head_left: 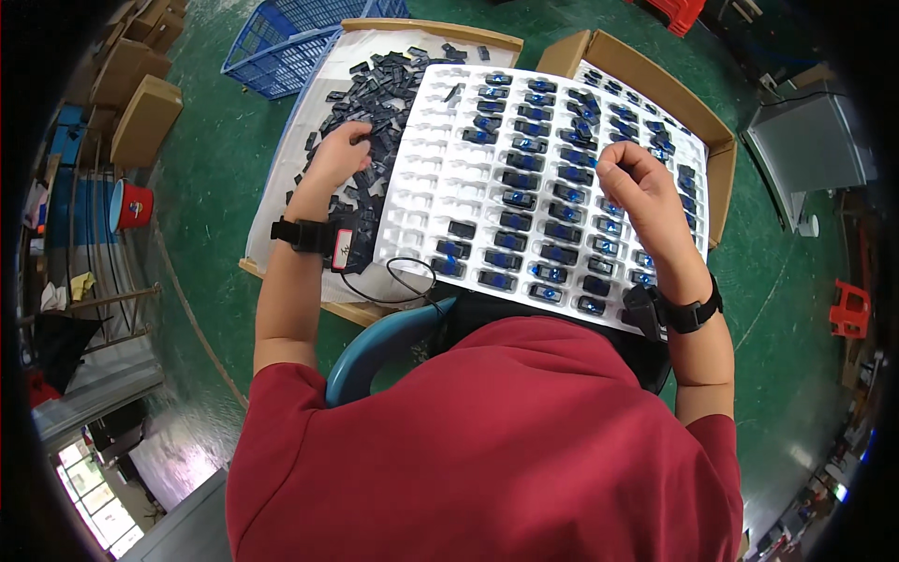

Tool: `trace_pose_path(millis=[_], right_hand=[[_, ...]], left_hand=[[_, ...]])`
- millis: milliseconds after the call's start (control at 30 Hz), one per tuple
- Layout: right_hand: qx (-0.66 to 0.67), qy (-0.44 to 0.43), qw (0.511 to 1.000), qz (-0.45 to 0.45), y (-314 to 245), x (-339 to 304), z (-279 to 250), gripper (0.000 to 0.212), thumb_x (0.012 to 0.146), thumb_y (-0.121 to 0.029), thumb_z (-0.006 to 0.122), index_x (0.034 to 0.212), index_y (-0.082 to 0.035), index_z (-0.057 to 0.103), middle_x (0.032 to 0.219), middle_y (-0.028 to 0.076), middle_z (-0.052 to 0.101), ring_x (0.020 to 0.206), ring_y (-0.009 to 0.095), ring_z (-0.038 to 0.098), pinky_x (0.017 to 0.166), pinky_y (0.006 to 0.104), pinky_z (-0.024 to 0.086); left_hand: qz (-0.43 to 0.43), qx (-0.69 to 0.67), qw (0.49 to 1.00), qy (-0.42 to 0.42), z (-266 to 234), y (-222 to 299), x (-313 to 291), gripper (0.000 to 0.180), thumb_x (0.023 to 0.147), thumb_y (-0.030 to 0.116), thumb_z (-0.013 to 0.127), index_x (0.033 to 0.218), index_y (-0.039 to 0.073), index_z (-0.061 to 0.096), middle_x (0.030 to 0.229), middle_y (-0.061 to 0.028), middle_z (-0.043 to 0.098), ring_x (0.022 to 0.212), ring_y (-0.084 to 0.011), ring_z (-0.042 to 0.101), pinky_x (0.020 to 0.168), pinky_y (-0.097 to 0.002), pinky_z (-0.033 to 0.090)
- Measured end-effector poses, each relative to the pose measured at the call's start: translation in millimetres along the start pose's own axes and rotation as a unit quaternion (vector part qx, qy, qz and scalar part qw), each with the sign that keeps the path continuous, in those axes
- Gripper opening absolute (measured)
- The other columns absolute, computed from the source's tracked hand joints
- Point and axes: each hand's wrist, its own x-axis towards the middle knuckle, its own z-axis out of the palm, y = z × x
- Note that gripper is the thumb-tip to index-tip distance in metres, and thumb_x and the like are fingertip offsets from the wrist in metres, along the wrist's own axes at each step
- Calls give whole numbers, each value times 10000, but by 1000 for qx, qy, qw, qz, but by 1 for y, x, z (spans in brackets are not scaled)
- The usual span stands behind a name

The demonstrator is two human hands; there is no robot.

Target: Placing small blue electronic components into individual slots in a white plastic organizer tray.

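Observation:
My left hand (340,157) is over a heap of small black plastic parts (398,73). Its thumb and fingers curl in around something dark, which I cannot tell from the parts behind it. A large white molded tray (426,178) lies to the right of the heap. Rows of black parts with bluish shiny faces (516,199) sit in its pockets; most pockets on its left side are bare. Above the right half of the tray is my right hand (646,192), thumb and forefinger pinched together. Whatever may be between those fingertips is too small to make out.
The heap lies in a shallow wood-edged box with a pale lining (361,47). A cardboard box (721,155) stands under the tray's far right side. Beyond are a blue plastic crate (272,47), a red bucket (131,206) and a red stool (849,309). A black cable (389,298) hangs near my left wrist.

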Motion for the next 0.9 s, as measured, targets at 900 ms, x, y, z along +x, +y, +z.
trace_pose_path(millis=[900], right_hand=[[12, -49, 998, 29, 4, 0, 0, 142, 874, -195, 545, 835, -58, 543, 787, -12, 560, 661, 42, 457, 598, 189, 385]], left_hand=[[76, 347, 932, -74, 119, 78, 26, 568, 759, 496, 597, 830, -63, 671, 878, -257, 643, 856, -380, 624, 788, -406, 494]])
